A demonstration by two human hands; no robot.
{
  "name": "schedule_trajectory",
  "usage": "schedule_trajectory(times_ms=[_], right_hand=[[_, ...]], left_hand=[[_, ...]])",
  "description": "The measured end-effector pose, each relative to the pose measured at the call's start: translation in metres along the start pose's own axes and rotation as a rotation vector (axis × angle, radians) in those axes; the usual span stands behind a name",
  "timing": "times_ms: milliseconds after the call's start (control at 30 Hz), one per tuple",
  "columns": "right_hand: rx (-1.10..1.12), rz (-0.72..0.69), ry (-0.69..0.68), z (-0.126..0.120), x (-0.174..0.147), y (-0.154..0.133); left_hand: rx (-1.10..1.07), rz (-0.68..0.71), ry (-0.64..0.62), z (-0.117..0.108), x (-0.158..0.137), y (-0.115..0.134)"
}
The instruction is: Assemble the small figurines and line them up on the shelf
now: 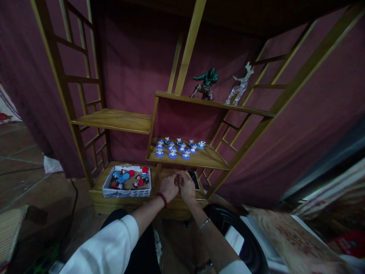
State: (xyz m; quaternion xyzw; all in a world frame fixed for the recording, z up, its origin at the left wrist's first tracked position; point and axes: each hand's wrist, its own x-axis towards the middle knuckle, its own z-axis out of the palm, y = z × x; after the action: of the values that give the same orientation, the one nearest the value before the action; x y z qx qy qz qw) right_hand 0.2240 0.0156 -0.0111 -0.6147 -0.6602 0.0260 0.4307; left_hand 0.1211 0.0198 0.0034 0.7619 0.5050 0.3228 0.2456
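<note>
My left hand and my right hand are brought together over the lowest shelf, fingers curled and touching. Something brownish shows between them, too dark to tell whether it is an object or shaded fingers. To their left, an open cardboard box holds several small figurines with red and blue bases. Above my hands, several little purple-based figurines stand in rows on the middle shelf. Behind them are dark-bodied figurines, and a light-blue-based figurine is at the right end. Beside my right hand lies a dark flat tablet-like thing, partly covered.
On the upper shelf are a green-and-bronze crouching statue and a clear deer figurine. Wooden posts and lattice frame both sides. A round black thing is at the lower right, and a cable runs along the floor at left.
</note>
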Motion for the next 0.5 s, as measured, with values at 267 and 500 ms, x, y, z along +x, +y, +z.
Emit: schedule_trajectory(times_ms=[267, 500], right_hand=[[0.033, 0.049, -0.161, 0.036, -0.019, -0.010], [0.064, 0.074, -0.284, 0.074, -0.028, -0.022]], left_hand=[[0.036, -0.088, -0.032, 0.000, -0.010, -0.042], [0.105, -0.188, -0.058, -0.013, -0.020, -0.077]])
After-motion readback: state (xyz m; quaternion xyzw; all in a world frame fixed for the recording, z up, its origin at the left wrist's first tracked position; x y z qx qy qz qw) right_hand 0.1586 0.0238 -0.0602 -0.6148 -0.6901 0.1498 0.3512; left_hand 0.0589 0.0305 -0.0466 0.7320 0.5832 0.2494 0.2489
